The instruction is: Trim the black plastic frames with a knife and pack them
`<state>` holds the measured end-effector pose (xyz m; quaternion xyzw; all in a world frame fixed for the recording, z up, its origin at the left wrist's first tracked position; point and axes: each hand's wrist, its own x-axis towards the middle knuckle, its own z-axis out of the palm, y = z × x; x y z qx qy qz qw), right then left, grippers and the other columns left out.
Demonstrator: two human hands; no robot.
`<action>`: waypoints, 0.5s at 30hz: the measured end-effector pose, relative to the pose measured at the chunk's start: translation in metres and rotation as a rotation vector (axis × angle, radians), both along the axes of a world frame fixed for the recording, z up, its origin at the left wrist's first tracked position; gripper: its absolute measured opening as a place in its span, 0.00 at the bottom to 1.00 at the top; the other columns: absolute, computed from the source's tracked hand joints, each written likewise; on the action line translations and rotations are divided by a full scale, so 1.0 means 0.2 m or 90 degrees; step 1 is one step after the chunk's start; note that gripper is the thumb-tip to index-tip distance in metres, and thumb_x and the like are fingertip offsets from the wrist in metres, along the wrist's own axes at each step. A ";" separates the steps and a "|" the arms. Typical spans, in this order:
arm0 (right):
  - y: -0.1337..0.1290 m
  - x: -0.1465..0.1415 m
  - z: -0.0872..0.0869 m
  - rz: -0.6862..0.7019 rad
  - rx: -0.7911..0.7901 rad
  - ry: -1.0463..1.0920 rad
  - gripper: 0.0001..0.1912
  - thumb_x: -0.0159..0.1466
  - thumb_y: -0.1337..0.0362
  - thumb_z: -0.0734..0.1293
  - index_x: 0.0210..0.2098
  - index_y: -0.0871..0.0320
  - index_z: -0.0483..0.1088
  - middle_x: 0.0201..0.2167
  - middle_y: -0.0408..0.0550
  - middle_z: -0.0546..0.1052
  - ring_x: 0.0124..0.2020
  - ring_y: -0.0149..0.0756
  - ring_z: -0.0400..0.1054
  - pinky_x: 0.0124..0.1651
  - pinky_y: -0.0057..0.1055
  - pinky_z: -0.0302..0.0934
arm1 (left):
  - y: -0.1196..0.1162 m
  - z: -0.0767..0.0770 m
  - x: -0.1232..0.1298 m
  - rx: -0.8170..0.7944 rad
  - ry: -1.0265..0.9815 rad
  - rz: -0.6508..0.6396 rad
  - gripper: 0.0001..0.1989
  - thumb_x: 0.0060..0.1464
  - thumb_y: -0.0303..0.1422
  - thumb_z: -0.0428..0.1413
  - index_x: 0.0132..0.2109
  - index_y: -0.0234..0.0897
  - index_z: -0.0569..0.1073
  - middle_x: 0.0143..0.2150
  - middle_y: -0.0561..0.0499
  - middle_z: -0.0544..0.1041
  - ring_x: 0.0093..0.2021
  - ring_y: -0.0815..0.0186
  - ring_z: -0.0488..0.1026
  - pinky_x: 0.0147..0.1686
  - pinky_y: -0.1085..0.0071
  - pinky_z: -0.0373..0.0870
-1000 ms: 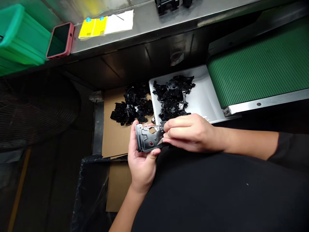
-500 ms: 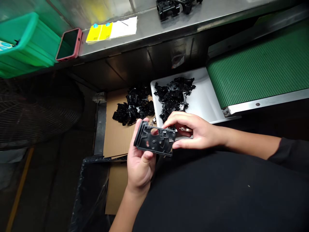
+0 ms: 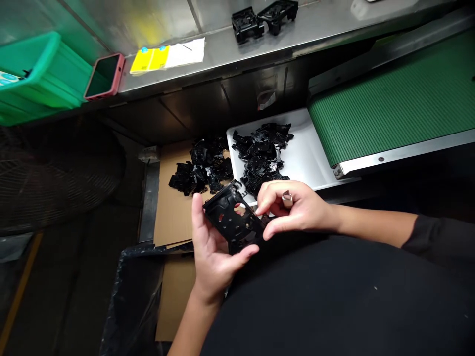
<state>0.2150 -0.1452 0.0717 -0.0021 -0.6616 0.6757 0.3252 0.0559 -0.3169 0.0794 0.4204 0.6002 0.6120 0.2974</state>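
Observation:
A black plastic frame (image 3: 233,220) with round and small cut-outs is held tilted in front of my body. My left hand (image 3: 213,252) cradles its left and lower side, fingers behind it and thumb stretched out along the lower edge. My right hand (image 3: 297,207) pinches the frame's right edge between thumb and forefinger. A shiny metal piece (image 3: 287,199) shows at the curled fingers of that hand; whether it is a ring or a held item I cannot tell. Beyond the hands, a heap of black plastic parts (image 3: 261,153) lies in a white tray (image 3: 304,148).
More black parts (image 3: 200,168) lie on cardboard (image 3: 168,207) left of the tray. A green conveyor belt (image 3: 393,99) is at right. The metal shelf (image 3: 218,54) carries black frames (image 3: 247,24), yellow notes (image 3: 150,59), a phone (image 3: 105,76) and a green bin (image 3: 48,74). A fan (image 3: 55,173) stands left.
The black frame has turned clockwise and tipped, its right end now lower. My left thumb has moved off its face and stretched out to the right. My right hand stays at the right end.

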 end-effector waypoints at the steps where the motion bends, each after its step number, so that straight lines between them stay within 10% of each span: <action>1: 0.00 0.01 0.00 0.028 -0.031 -0.007 0.17 0.59 0.59 0.84 0.39 0.61 0.78 0.34 0.42 0.75 0.28 0.26 0.65 0.29 0.24 0.62 | 0.00 0.00 0.00 0.003 0.000 0.000 0.62 0.41 0.38 0.80 0.77 0.60 0.56 0.66 0.43 0.75 0.60 0.48 0.80 0.60 0.51 0.80; 15: 0.06 0.05 0.06 0.081 -0.060 -0.059 0.25 0.65 0.64 0.79 0.60 0.54 0.76 0.47 0.45 0.70 0.30 0.22 0.56 0.29 0.19 0.59 | -0.02 0.01 0.00 -0.016 0.049 -0.031 0.61 0.28 0.53 0.80 0.71 0.50 0.70 0.72 0.39 0.65 0.74 0.34 0.63 0.73 0.37 0.61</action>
